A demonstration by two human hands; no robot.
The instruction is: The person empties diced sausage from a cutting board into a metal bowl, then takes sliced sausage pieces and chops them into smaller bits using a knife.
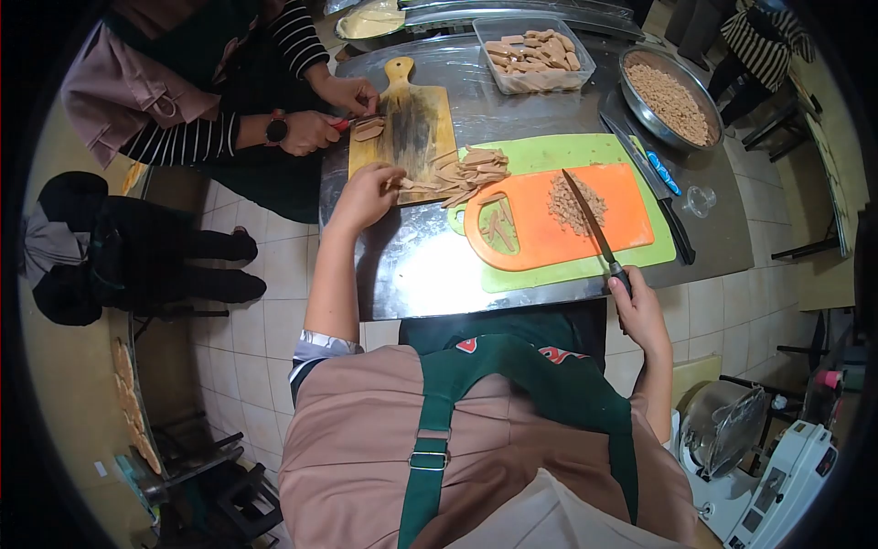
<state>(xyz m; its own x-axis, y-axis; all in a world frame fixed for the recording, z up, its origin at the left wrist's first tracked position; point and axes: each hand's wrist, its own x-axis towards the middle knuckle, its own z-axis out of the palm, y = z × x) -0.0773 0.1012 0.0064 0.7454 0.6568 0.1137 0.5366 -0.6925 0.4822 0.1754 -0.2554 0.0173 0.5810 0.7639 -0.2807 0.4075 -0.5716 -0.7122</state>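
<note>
My right hand [638, 309] grips the black handle of a kitchen knife [594, 220], whose blade lies over a heap of diced pinkish-brown sausage [572, 209] on the orange cutting board [512, 252]. That board rests on a larger green cutting board [540, 151]. To the left, my left hand [370, 195] is at the near edge of the wooden cutting board [402, 75], fingertips closed on the end of a sausage strip. A pile of sausage strips [477, 171] lies beside it, spanning the wooden and green boards.
A co-worker's hands [311, 133] cut a sausage piece [368, 130] on the wooden board. A plastic tub [540, 84] of sausage pieces and a steel bowl [672, 137] of diced sausage stand at the back. Another knife [672, 215], a blue-patterned object [662, 174] and a small clear cup [701, 201] lie right.
</note>
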